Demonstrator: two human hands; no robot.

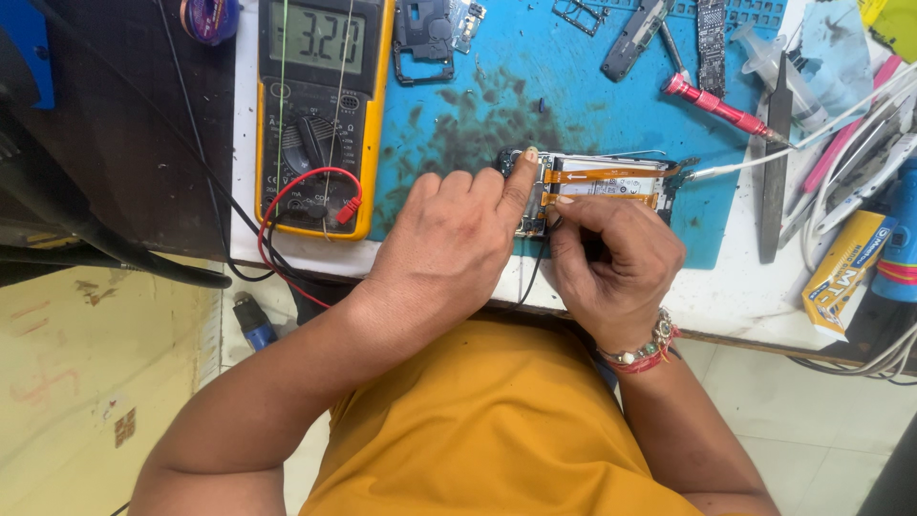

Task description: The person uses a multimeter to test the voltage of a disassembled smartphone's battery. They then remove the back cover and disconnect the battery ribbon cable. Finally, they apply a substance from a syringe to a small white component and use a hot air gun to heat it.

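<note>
**Opened phone under test on the repair mat**

Clearly, from the head view, an opened smartphone [597, 186] is seen lying near the front edge of the blue repair mat [497, 86], its back cover already removed so that the battery and an orange flex cable are exposed. It is steadied by the left hand [449, 244], whose index finger is stretched out and pressed on the phone's left end while the other fingers are curled together. A thin black probe lead [540, 263] is pinched by the right hand [611, 263] between thumb and index finger at the phone's front edge; the tip itself is hidden. A yellow digital multimeter [320, 115], with a reading shown on its display, is placed at the mat's left edge. A red-handled screwdriver [721, 107], a flat metal file [776, 162] and loose phone parts are left toward the far right corner. Disassembly appears done; testing seems under way, and reassembly is judged to remain.
</note>
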